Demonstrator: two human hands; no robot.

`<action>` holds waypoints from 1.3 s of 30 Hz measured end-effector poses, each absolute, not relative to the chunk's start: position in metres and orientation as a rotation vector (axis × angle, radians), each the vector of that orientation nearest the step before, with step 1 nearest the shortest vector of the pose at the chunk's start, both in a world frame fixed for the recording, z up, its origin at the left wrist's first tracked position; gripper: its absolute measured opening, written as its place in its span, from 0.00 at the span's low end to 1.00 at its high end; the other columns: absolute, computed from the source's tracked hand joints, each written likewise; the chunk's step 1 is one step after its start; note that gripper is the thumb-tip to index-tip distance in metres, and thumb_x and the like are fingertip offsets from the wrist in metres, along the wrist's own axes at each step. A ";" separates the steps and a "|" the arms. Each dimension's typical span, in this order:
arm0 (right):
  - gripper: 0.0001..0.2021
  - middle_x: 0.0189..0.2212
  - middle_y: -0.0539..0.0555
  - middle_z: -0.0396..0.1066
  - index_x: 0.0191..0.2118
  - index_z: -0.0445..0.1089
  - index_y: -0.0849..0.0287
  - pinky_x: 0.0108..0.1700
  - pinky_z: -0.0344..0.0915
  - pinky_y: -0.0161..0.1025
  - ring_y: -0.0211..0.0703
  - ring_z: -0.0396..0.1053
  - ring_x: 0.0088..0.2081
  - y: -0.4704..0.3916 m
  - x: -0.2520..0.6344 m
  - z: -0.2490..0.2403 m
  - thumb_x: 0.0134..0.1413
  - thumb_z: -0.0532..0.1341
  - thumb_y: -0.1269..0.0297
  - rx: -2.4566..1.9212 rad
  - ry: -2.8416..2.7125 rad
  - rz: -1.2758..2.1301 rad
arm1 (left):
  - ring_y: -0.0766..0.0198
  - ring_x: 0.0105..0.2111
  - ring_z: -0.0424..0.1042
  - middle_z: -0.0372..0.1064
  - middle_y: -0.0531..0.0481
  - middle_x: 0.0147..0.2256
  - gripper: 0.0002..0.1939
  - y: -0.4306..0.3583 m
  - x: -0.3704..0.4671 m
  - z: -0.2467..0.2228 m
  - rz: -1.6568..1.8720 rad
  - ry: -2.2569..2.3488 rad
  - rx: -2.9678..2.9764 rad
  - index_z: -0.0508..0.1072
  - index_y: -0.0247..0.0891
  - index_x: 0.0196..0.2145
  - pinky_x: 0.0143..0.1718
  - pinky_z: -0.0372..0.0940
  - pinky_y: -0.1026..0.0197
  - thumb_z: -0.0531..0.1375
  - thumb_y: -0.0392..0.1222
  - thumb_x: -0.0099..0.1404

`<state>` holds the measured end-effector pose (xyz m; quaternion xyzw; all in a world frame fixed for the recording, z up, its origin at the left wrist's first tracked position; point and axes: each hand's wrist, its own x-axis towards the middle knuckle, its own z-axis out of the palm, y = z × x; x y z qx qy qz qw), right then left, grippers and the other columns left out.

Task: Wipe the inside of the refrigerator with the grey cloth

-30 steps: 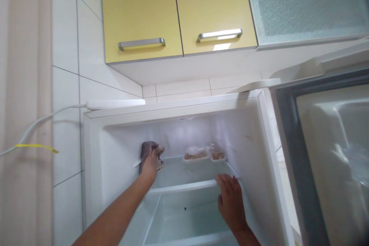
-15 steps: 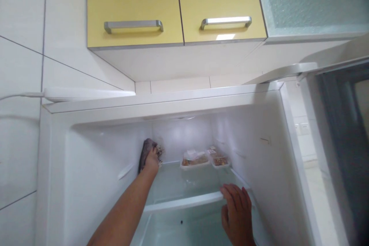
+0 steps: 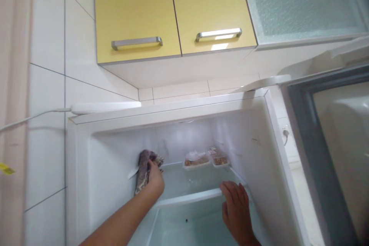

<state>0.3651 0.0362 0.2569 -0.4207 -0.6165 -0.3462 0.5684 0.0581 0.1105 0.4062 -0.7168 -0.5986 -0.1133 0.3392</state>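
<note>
My left hand (image 3: 155, 175) presses a bunched, dark patterned cloth (image 3: 143, 172) against the left inner wall of an open white fridge (image 3: 100, 177). Its fingers are closed on the cloth. On the right, my right hand (image 3: 235, 203) rests its fingertips at the front edge of a glass shelf (image 3: 193, 196), near the shelf's right end; the fingers are bent over the edge and hold nothing loose. Farther back on that shelf lie two clear food packs, a wider one (image 3: 196, 160) and a narrower one (image 3: 218, 157) beside it.
Yellow cabinets (image 3: 138, 15) with metal handles hang above the fridge. At the right, the fridge door (image 3: 319, 153) stands open. A white cable (image 3: 37, 114) runs along the left. A lower shelf (image 3: 173, 230) lies under the glass one.
My left hand has moved nearer along the left wall with the cloth, which now shows more of its patterned side. The view has shifted and tilted. My right hand stays at the shelf edge.
</note>
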 end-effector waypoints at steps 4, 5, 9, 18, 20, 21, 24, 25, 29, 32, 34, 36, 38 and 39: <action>0.25 0.49 0.56 0.72 0.55 0.66 0.57 0.67 0.53 0.57 0.50 0.65 0.56 0.032 0.364 0.260 0.53 0.54 0.83 -0.992 -1.445 -0.788 | 0.36 0.58 0.69 0.80 0.38 0.46 0.15 0.061 0.052 0.406 -0.013 -1.581 -1.774 0.84 0.41 0.39 0.64 0.49 0.26 0.63 0.34 0.54; 0.25 0.50 0.56 0.73 0.55 0.66 0.57 0.67 0.54 0.57 0.50 0.65 0.56 0.030 0.364 0.261 0.53 0.54 0.83 -0.992 -1.450 -0.780 | 0.38 0.58 0.70 0.81 0.39 0.46 0.17 0.048 0.050 0.408 0.035 -1.568 -1.770 0.84 0.40 0.40 0.65 0.48 0.28 0.63 0.31 0.53; 0.26 0.49 0.55 0.73 0.55 0.66 0.55 0.66 0.55 0.57 0.50 0.66 0.56 0.026 0.366 0.263 0.52 0.53 0.83 -0.992 -1.459 -0.742 | 0.43 0.57 0.71 0.80 0.36 0.46 0.16 -0.009 0.041 0.420 0.143 -1.503 -1.794 0.84 0.38 0.40 0.67 0.49 0.34 0.61 0.29 0.57; 0.27 0.50 0.56 0.73 0.56 0.66 0.57 0.67 0.55 0.57 0.50 0.66 0.57 0.026 0.367 0.262 0.52 0.54 0.84 -0.983 -1.474 -0.748 | 0.44 0.63 0.65 0.71 0.39 0.60 0.24 -0.092 0.024 0.470 0.112 -1.333 -1.653 0.77 0.35 0.55 0.68 0.53 0.41 0.57 0.33 0.62; 0.27 0.50 0.56 0.73 0.56 0.65 0.56 0.68 0.54 0.57 0.50 0.66 0.57 0.026 0.367 0.262 0.52 0.53 0.84 -0.984 -1.491 -0.752 | 0.43 0.64 0.64 0.70 0.38 0.60 0.24 -0.094 0.028 0.487 0.062 -1.313 -1.579 0.76 0.33 0.56 0.68 0.52 0.40 0.55 0.32 0.63; 0.28 0.50 0.56 0.73 0.57 0.65 0.56 0.68 0.54 0.57 0.50 0.66 0.57 0.026 0.368 0.262 0.52 0.53 0.84 -0.986 -1.498 -0.757 | 0.42 0.64 0.64 0.70 0.37 0.61 0.25 -0.092 0.031 0.497 0.043 -1.306 -1.547 0.76 0.32 0.56 0.68 0.52 0.40 0.54 0.32 0.63; 0.27 0.51 0.56 0.73 0.57 0.65 0.56 0.68 0.54 0.57 0.50 0.66 0.57 0.025 0.368 0.262 0.52 0.54 0.84 -0.991 -1.496 -0.754 | 0.40 0.64 0.63 0.70 0.33 0.60 0.25 -0.073 0.041 0.522 0.025 -1.320 -1.497 0.76 0.27 0.55 0.69 0.51 0.40 0.53 0.32 0.63; 0.27 0.51 0.56 0.73 0.57 0.65 0.57 0.68 0.54 0.57 0.50 0.66 0.57 0.025 0.368 0.262 0.52 0.54 0.84 -0.992 -1.491 -0.750 | 0.40 0.63 0.64 0.71 0.31 0.59 0.24 -0.063 0.044 0.528 0.021 -1.332 -1.504 0.76 0.25 0.54 0.69 0.51 0.40 0.53 0.32 0.63; 0.27 0.51 0.56 0.74 0.57 0.65 0.57 0.68 0.54 0.56 0.49 0.66 0.57 0.027 0.368 0.260 0.52 0.54 0.83 -0.979 -1.493 -0.766 | 0.38 0.61 0.65 0.73 0.28 0.55 0.21 -0.014 0.048 0.535 -0.007 -1.367 -1.585 0.78 0.23 0.49 0.68 0.50 0.40 0.53 0.32 0.62; 0.27 0.50 0.56 0.74 0.57 0.66 0.56 0.67 0.54 0.56 0.49 0.67 0.56 0.031 0.368 0.259 0.52 0.53 0.83 -0.962 -1.474 -0.801 | 0.39 0.62 0.64 0.73 0.28 0.54 0.20 0.027 0.043 0.529 -0.072 -1.385 -1.611 0.79 0.25 0.46 0.69 0.47 0.39 0.55 0.33 0.61; 0.27 0.50 0.55 0.75 0.56 0.66 0.56 0.67 0.54 0.55 0.48 0.68 0.56 0.035 0.370 0.258 0.52 0.53 0.82 -0.957 -1.459 -0.819 | 0.41 0.62 0.64 0.74 0.31 0.54 0.19 0.054 0.039 0.523 -0.121 -1.388 -1.623 0.80 0.28 0.45 0.69 0.46 0.40 0.54 0.32 0.61; 0.26 0.49 0.54 0.75 0.56 0.67 0.55 0.67 0.53 0.54 0.48 0.68 0.55 0.039 0.372 0.255 0.53 0.53 0.81 -0.943 -1.453 -0.847 | 0.43 0.62 0.64 0.75 0.34 0.54 0.19 0.080 0.035 0.517 -0.157 -1.393 -1.631 0.80 0.32 0.45 0.69 0.46 0.41 0.53 0.31 0.61; 0.26 0.50 0.54 0.76 0.57 0.67 0.55 0.67 0.52 0.53 0.48 0.68 0.55 0.044 0.375 0.252 0.53 0.53 0.79 -0.925 -1.464 -0.884 | 0.44 0.62 0.64 0.75 0.34 0.53 0.20 0.104 0.033 0.513 -0.192 -1.398 -1.650 0.80 0.33 0.44 0.69 0.46 0.40 0.51 0.31 0.62; 0.25 0.50 0.54 0.76 0.57 0.67 0.55 0.67 0.52 0.53 0.48 0.68 0.55 0.047 0.377 0.250 0.54 0.54 0.78 -0.917 -1.470 -0.904 | 0.44 0.62 0.64 0.75 0.33 0.53 0.20 0.115 0.032 0.510 -0.207 -1.399 -1.664 0.80 0.32 0.43 0.69 0.46 0.40 0.51 0.31 0.62</action>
